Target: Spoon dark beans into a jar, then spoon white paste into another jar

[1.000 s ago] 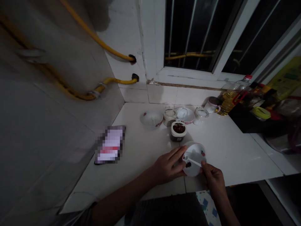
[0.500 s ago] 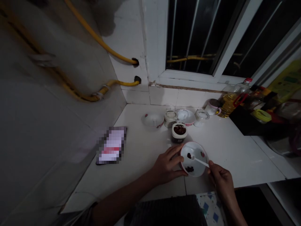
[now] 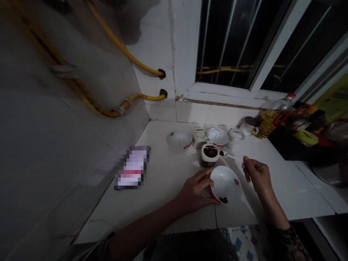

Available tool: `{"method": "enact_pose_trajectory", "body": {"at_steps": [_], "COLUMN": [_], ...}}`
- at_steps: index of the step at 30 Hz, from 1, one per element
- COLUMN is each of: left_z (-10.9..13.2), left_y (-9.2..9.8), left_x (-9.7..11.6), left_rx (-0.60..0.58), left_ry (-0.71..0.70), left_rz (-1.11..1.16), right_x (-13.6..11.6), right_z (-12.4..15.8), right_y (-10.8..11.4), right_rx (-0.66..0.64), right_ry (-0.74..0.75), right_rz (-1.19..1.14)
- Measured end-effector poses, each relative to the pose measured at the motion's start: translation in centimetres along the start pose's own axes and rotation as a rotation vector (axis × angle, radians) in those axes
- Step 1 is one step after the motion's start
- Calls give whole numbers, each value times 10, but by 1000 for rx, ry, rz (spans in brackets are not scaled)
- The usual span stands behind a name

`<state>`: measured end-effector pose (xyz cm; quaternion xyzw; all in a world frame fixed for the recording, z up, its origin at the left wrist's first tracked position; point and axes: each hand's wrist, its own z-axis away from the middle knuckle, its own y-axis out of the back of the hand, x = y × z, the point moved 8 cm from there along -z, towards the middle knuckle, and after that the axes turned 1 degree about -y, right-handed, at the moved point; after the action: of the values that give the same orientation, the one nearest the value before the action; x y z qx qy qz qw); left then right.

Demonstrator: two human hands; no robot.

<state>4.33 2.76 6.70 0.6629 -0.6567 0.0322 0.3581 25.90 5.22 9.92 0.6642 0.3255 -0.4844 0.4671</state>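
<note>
My left hand (image 3: pixel 198 188) grips the left rim of a white bowl (image 3: pixel 224 181) with a flower print, tilted toward me. A small dark clump (image 3: pixel 223 200) lies low inside it. Pinched in my right hand (image 3: pixel 257 173) is a small white spoon (image 3: pixel 231 156), its bowl carrying some dark red-brown stuff. The spoon's tip is beside the rim of an open square jar (image 3: pixel 210 154) filled with dark red-brown contents. That jar stands just beyond the bowl.
Behind the jar are a flowered dish (image 3: pixel 176 140), two lidded glass jars (image 3: pixel 199 137), another bowl (image 3: pixel 221 137) and a mug (image 3: pixel 248 126). An oil bottle (image 3: pixel 268 121) stands back right near a dark box (image 3: pixel 282 145). A phone (image 3: pixel 132 168) lies left.
My right hand has lifted the spoon out of the bowl and moved it up to the jar's edge, with dark stuff on it. One of the two dark clumps has gone from the bowl.
</note>
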Motion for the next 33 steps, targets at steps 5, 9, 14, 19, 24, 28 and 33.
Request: {"method": "enact_pose_trajectory", "body": {"at_steps": [5, 9, 14, 19, 24, 28, 33], "left_z": [1, 1, 0, -1, -1, 0, -1], "left_y": [-2, -3, -2, -3, -4, -3, -3], "left_x": [-2, -2, -1, -1, -2, -2, -2], "left_rx": [-10, -9, -13, -37, -46, -33, -32], "left_ry": [24, 29, 31, 47, 61, 49, 50], "left_rz": [28, 43, 61, 54, 56, 61, 60], "right_x": [-15, -26, -42, -55, -68, -73, -74], "right_z": [-16, -19, -11, 5, 20, 30, 33], "right_y": [-11, -18, -28, -38, -47, -51, -46], "right_rx": [10, 20, 52, 147, 175, 140, 170], "right_ry": [105, 245, 558, 832, 1062, 1213, 1255], "right_rz": [99, 305, 636, 926, 1065, 1057, 1050]}}
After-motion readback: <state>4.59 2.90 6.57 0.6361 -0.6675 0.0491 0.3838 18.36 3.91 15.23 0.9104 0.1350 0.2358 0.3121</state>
